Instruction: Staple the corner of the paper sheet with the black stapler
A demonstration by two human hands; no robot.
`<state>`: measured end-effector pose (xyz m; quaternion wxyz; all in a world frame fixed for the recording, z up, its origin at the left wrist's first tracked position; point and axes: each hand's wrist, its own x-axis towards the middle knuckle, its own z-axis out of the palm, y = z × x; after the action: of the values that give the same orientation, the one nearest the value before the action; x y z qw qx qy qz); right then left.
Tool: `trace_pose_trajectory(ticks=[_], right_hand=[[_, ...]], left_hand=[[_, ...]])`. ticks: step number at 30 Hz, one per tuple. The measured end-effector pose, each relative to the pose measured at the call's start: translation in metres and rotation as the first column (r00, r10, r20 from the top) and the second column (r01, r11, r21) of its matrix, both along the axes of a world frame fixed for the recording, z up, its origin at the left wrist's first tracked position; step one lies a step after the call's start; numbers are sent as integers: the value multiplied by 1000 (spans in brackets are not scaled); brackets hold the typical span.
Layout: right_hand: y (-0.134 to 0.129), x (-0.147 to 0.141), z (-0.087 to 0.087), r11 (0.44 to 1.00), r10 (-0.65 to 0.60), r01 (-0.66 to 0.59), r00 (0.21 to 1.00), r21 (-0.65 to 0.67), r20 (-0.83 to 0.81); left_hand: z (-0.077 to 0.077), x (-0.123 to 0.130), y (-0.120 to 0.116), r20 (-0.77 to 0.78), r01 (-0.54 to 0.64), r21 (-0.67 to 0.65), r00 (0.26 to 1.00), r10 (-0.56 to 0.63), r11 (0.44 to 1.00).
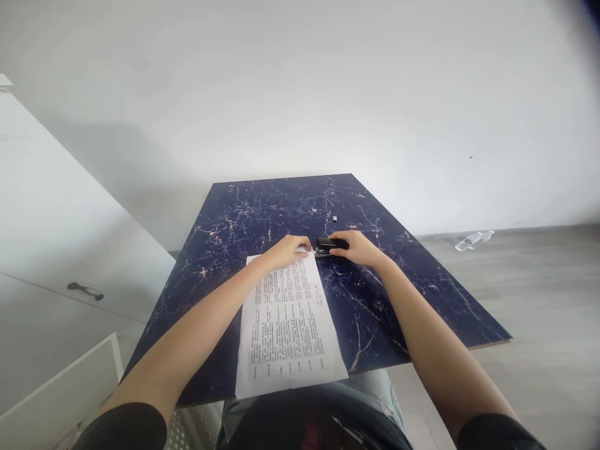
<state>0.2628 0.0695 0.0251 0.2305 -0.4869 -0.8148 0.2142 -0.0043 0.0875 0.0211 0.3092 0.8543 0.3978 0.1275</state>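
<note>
Printed paper [290,319] lies on the dark blue marbled table [262,212], its near edge reaching the table's front edge. My left hand [288,250] is closed at the paper's far right corner, fingers curled and pinching there. My right hand [354,247] is wrapped around a black stapler [324,244], which lies just right of that corner. The stapler's jaw end points left toward the paper and my left fingertips. Whether the corner sits inside the jaw is too small to tell.
A small block of what look like staples [334,219] lies beyond the stapler. A white cabinet with a dark handle [85,290] stands at the left. A clear plastic item [474,240] lies on the floor at the right, by the white wall [300,94].
</note>
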Motion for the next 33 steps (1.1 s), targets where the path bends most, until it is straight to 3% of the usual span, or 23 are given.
trace_pose_trajectory(ticks=[9,16,18,20,22,24,29,33], right_hand=[[2,0,-1,1000,12,-12,1000,5,7],[0,-2,4,998,38,-41,997,-39,-73],[2,-9,5,999,-34,30,990,-28,-134],[7,-18,4,982,-184,188,971,13,-156],[14,-29,3,940,-328,335,939,58,-107],[22,-41,4,913,-400,399,917,89,-8],[41,-64,4,907,-419,414,878,71,233],[46,-68,2,902,-416,430,853,26,316]], left_hand=[[-9,3,10,91,48,79,994,-55,996],[-10,6,12,121,23,37,992,-28,999],[-10,7,11,127,27,48,991,-33,998],[-9,7,11,120,29,53,992,-35,998],[-9,6,11,108,32,56,993,-37,998],[-9,6,12,98,33,65,994,-40,997],[-8,9,12,91,17,99,996,-26,995],[-4,10,10,85,29,113,996,-39,993]])
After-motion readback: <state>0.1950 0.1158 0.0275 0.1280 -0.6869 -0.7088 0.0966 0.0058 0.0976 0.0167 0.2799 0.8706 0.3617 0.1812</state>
